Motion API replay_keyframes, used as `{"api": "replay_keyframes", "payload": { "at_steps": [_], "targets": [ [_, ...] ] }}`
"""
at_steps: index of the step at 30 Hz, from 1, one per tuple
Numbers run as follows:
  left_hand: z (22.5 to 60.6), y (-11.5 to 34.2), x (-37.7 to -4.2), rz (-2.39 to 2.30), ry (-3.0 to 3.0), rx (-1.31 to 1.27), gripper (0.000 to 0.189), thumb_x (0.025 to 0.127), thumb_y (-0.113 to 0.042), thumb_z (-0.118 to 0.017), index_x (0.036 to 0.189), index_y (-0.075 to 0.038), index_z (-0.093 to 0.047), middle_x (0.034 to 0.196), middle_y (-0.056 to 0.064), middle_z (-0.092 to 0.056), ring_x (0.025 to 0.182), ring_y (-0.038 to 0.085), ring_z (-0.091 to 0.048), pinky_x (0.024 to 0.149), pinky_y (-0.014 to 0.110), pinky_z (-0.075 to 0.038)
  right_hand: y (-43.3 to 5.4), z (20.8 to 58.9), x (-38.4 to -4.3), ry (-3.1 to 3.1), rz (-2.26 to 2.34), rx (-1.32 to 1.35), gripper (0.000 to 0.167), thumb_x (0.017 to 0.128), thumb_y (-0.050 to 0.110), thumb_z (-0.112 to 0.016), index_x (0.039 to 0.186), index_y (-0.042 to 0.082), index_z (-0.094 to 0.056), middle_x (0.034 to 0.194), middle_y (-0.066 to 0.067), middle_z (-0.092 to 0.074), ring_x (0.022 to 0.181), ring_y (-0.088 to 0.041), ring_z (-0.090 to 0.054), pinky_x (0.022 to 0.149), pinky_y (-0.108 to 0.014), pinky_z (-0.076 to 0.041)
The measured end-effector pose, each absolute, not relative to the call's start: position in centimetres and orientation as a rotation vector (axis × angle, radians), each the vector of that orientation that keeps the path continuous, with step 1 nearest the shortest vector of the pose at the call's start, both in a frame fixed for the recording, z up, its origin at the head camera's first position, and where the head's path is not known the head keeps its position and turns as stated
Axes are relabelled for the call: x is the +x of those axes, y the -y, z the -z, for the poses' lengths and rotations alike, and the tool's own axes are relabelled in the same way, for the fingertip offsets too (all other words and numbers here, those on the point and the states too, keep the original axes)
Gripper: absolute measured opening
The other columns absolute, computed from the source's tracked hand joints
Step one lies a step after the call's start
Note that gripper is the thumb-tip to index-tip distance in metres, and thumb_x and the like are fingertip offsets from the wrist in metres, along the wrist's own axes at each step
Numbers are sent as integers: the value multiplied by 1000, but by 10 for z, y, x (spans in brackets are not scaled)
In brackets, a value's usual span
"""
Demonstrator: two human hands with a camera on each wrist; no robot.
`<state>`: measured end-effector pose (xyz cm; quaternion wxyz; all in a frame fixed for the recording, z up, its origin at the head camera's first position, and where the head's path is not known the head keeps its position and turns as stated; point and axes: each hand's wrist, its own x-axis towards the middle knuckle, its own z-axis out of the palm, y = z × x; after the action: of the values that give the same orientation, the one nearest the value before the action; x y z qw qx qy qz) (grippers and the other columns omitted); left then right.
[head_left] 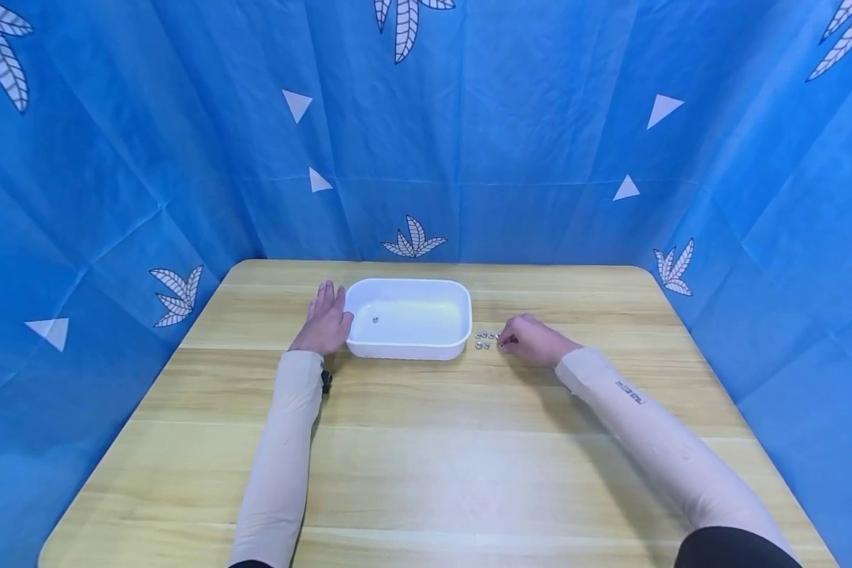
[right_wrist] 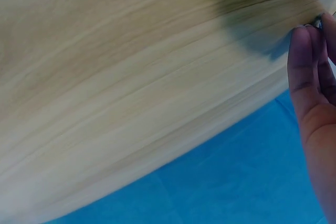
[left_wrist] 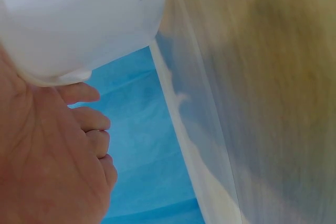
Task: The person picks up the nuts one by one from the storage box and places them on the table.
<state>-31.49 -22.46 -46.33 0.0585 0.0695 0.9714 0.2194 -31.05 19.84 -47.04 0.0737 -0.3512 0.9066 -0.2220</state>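
Observation:
A white plastic basin (head_left: 408, 350) stands toward the back of the table, with one small silvery metal piece (head_left: 375, 319) lying inside. My left hand (head_left: 326, 322) is at the basin's left end, its fingers extended and thumb at the rim. In the left wrist view the palm (left_wrist: 58, 150) lies right against the basin's outer wall (left_wrist: 94, 19). Right of the basin, several small silvery metal pieces (head_left: 484, 335) sit in two short rows. My right hand (head_left: 532, 340) is at the right end of these rows. Its thumb and fingertips pinch a small metal piece (right_wrist: 317, 23), mostly hidden between them.
The light wooden table (head_left: 426, 457) has rounded corners. Blue cloth (head_left: 525, 158) with white leaf and triangle prints hangs behind it and on both sides. Pale sleeves (head_left: 653, 426) cover both forearms.

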Motion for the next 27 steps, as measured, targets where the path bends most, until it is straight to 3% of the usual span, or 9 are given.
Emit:
{"api": "replay_keyframes", "payload": {
  "at_steps": [11,27],
  "targets": [
    [466,227,-315,-684,-2943,214,70,107,-32,-25,164,5,-5,172,26,13,162,40,14,133,56,4,-190,475,-311,-2737,645,-1148,16,92,-5,-69,91,4,-82,82,-8,-75,78,-21,-69,75,-32,-60],
    [467,227,-319,-662,-2953,233,70,106,-31,-23,163,7,-7,171,30,10,161,43,11,132,58,1,-186,474,-312,-2733,662,-1048,16,93,-2,-71,102,3,-82,91,-8,-78,85,-19,-71,80,-34,-62]
  ]
}}
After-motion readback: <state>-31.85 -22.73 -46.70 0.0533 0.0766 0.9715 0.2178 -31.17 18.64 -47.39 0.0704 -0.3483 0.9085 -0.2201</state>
